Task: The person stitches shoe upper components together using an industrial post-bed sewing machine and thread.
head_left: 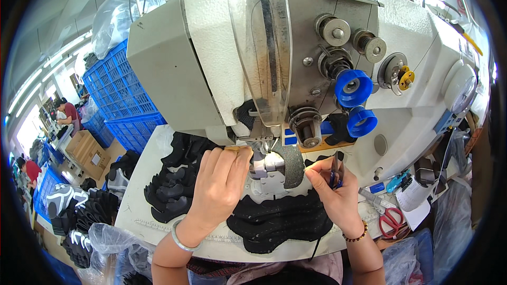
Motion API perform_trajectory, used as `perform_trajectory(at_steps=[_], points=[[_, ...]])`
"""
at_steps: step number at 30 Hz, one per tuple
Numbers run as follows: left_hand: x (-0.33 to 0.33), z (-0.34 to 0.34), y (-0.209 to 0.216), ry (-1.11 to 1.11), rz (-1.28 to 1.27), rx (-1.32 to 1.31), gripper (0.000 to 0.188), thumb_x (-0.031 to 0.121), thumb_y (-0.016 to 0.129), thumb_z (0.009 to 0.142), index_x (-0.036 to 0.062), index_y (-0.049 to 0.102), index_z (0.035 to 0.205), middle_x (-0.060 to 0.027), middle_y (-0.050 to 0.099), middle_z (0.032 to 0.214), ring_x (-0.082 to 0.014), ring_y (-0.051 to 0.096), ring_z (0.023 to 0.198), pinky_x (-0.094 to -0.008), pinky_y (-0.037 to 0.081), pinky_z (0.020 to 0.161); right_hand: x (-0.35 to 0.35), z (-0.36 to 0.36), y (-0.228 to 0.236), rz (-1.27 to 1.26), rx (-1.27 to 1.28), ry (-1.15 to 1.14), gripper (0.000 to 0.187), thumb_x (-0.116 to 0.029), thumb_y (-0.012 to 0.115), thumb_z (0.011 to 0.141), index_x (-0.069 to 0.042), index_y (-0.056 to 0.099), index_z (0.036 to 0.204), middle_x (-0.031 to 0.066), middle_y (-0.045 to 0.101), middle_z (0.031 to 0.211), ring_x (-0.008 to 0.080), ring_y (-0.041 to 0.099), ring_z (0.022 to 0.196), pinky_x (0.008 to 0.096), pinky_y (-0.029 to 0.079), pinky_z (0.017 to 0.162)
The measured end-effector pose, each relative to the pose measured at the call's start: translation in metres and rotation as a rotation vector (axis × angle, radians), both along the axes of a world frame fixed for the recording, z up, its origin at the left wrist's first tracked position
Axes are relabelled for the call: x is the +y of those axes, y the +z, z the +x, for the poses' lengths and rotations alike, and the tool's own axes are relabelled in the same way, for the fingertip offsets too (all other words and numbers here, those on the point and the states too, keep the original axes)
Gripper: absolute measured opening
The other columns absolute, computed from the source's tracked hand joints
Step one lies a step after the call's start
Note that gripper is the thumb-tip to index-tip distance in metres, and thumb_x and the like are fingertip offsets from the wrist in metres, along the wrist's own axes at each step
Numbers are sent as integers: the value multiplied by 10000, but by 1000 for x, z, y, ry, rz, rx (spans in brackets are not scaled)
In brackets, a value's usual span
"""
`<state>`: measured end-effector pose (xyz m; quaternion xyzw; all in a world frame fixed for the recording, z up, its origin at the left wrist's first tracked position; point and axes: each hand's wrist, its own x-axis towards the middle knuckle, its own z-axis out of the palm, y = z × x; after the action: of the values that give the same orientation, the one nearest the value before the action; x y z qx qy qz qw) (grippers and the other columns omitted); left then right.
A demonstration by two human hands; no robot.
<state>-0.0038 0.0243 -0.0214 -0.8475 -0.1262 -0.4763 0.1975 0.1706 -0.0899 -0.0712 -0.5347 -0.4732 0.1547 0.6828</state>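
Observation:
In front of me stands a large white industrial sewing machine. A dark grey curved fabric piece sits at its needle and metal post. My left hand is closed left of the needle, its fingertips partly hidden against the machine. Thread snips with dark blades and a blue part are held upright in my right hand. Its thumb and forefinger pinch together close to the right edge of the grey piece. Below lies a stack of black fabric pieces, with more black cut pieces to the left.
Red-handled scissors and papers lie at the right of the table. Blue crates are stacked at far left, near a cardboard box. Shoe uppers are piled at left. Two other people work in the background.

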Motion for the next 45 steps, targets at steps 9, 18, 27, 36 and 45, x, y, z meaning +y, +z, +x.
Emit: perform_trajectory(at_steps=[9,18,27,36,45], points=[[3,-1,1,-30,35,35,300,-61,677,669,-71,587,955,-107,523,827,-228,511,693,-329,408,594,-2,1,1,-47,-84,18,91,-86,642,883,-11,596,906,-43,534,709,12,436,606,173,329,527],[6,3,0,-80,36,-2,300,-53,683,671,-58,610,961,-88,531,799,-214,520,679,-323,408,592,0,0,1,17,-52,-23,107,-112,686,837,-22,628,845,-10,463,657,49,357,521,219,300,475],[4,8,-2,55,50,-42,199,-27,714,688,-28,658,879,-69,560,752,-222,521,650,-321,405,571,21,4,25,168,-447,-125,156,-65,699,797,-20,654,939,51,564,713,120,465,545,236,357,499],[10,17,-6,51,127,-89,249,29,711,659,-10,674,902,-31,555,767,-170,525,647,-308,384,600,63,24,18,245,-525,98,184,-81,755,769,12,617,845,4,520,733,86,416,603,231,338,524],[16,20,-13,47,127,-134,269,34,723,659,-7,674,920,-31,568,789,-179,536,677,-318,374,651,75,31,11,33,-350,258,303,-57,725,798,45,548,1021,45,644,838,65,602,724,229,489,647]])
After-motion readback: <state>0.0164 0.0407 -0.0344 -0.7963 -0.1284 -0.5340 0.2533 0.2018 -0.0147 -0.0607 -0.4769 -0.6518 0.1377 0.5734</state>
